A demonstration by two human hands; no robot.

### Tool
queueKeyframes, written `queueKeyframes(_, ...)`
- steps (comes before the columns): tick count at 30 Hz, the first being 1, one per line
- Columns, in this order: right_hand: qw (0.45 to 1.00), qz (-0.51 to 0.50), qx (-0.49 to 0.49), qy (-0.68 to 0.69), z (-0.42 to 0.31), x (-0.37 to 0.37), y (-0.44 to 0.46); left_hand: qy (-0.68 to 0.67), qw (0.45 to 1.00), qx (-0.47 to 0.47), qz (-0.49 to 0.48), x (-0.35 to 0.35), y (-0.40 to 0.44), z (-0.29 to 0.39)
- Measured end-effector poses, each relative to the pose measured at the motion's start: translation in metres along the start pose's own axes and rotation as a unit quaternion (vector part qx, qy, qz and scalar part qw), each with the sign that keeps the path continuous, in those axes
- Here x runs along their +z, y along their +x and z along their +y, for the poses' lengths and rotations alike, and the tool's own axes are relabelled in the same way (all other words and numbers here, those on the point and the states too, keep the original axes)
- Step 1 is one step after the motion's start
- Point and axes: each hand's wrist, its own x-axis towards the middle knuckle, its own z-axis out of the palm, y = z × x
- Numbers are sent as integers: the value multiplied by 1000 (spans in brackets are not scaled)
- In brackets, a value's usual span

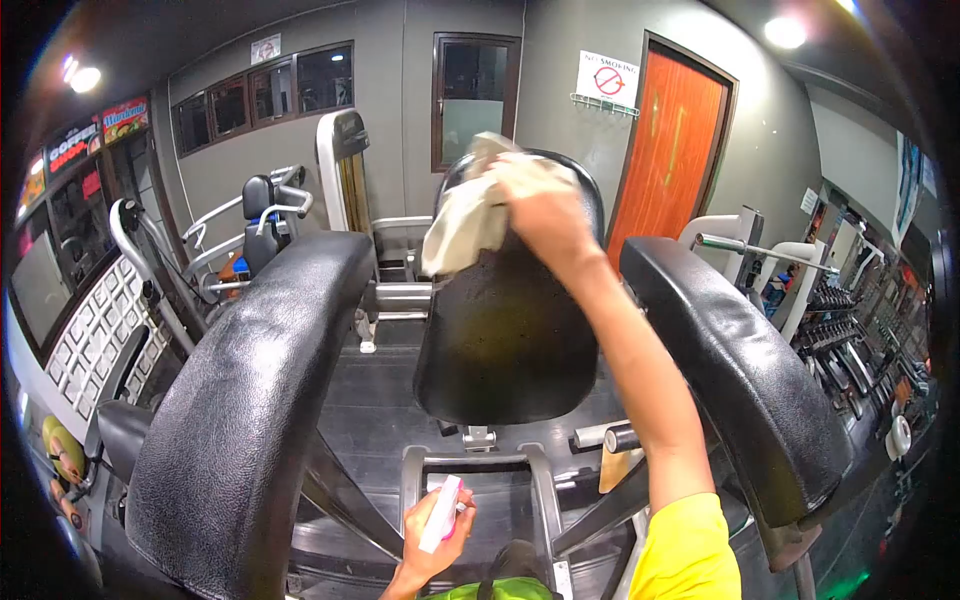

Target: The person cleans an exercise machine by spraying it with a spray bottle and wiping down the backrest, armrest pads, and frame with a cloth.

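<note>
Right now, up at the top of the black backrest (505,345), the right hand (545,200) has its fingers closed over a pale cloth (465,230), a little blurred, the fabric bunched under the grip and hanging over the pad's left edge. Below the cloth, that dark surface shows a dull sheen and small specks. Down low, the left hand (438,530) is wrapped round a white and pink object (442,512), held upright at a tilt in front of the metal frame (475,460); I can't make out exactly what it is. Two thick, grained pads, the left one (250,400) and the right one (740,360), flank the backrest, both catching the light. And what a room: dark flooring (368,400) underfoot, grey walls (395,110), a window (475,90) straight ahead, an orange-brown door (668,150) with a no-smoking sign (608,78) just beside it, dumbbells (835,330) racked over to the right, and a bright ceiling lamp (785,32) above.
</note>
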Motion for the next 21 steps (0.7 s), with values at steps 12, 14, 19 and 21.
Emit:
queueKeyframes(12,949,131,282,-42,2,16,-7,-49,995,-86,14,5,-20,-19)
queueKeyframes(14,965,130,227,6,-15,38,18,-28,997,-68,25,5,-21,-17)
queueKeyframes(19,996,-42,23,81,-55,61,41,-30,995,-90,42,11,-25,-21)
queueKeyframes(21,997,-23,-9,67,-48,53,36,-32,995,-89,36,13,-26,-20)
